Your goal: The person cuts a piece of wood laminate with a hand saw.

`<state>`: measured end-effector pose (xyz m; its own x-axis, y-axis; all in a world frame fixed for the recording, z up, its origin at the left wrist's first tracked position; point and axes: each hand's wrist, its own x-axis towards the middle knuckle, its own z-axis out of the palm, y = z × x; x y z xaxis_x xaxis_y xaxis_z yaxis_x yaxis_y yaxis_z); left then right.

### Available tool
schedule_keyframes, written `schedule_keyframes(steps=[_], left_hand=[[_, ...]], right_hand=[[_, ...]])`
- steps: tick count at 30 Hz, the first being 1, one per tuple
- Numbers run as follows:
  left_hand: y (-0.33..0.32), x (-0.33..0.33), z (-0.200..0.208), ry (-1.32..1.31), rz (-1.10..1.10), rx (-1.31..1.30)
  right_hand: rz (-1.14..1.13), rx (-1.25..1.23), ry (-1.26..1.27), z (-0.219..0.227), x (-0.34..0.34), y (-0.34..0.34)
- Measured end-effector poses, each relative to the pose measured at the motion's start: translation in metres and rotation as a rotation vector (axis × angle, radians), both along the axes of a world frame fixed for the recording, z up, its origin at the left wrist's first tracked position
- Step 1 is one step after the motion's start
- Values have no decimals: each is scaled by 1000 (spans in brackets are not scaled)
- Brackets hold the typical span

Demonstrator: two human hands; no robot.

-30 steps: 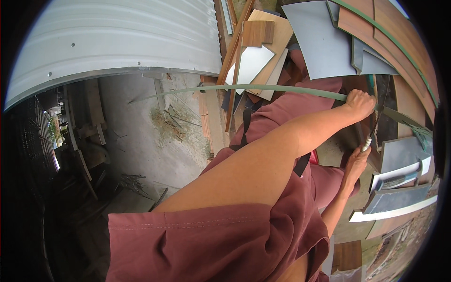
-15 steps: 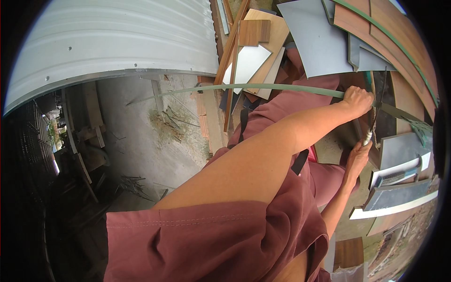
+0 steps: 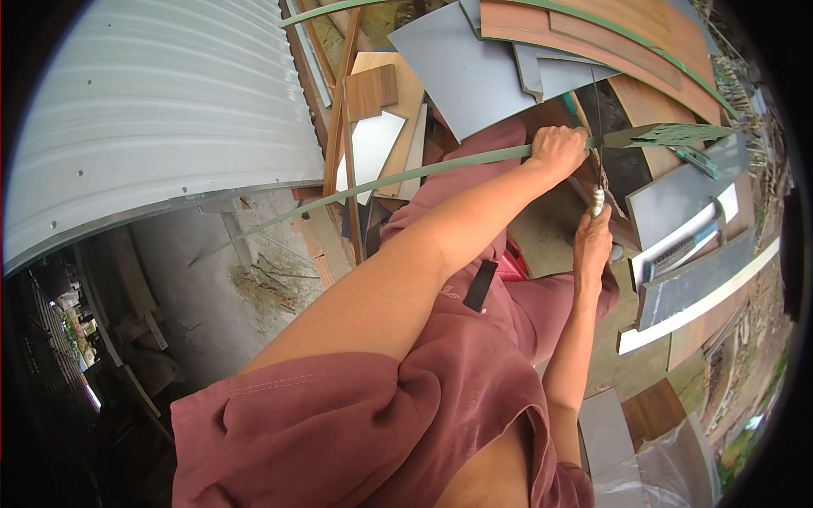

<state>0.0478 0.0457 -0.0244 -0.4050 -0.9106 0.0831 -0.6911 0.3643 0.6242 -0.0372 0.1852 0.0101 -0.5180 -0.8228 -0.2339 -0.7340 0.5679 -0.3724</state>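
My left hand [image 3: 559, 152] is closed around a long green strip [image 3: 398, 179], which looks like a split plant stalk. The strip slopes down to the left across my forearm's far side. Beyond my fist it widens into a flat piece with a frayed green end. My right hand [image 3: 593, 241], lower and slightly right, is wrapped around the handle of a knife [image 3: 599, 201]. White wrapping covers part of this handle. The thin dark blade points away from me, seen nearly edge-on, and crosses the strip just right of my left fist. Whether it touches the strip I cannot tell.
Grey and wood-coloured boards [image 3: 466, 63] lie piled ahead and to the right. Another green strip [image 3: 652, 52] curves over the far boards. A corrugated metal sheet [image 3: 169, 110] takes up the upper left, above a concrete floor [image 3: 190, 195]. A red object [image 3: 512, 262] lies by my legs.
The view has turned, so the surroundings sit further left. The strip now slopes more, its left end lower. Its wide, frayed end shows more plainly past the blade. Both grips stay the same.
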Motion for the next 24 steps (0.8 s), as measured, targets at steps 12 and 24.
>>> schedule_keyframes(steps=[12, 24], left_hand=[[0, -2, 10, -75, 8, 22], [1, 1, 15, -101, 7, 18]], right_hand=[[48, -139, 27, -7, 0, -21], [1, -43, -10, -3, 0, 23]])
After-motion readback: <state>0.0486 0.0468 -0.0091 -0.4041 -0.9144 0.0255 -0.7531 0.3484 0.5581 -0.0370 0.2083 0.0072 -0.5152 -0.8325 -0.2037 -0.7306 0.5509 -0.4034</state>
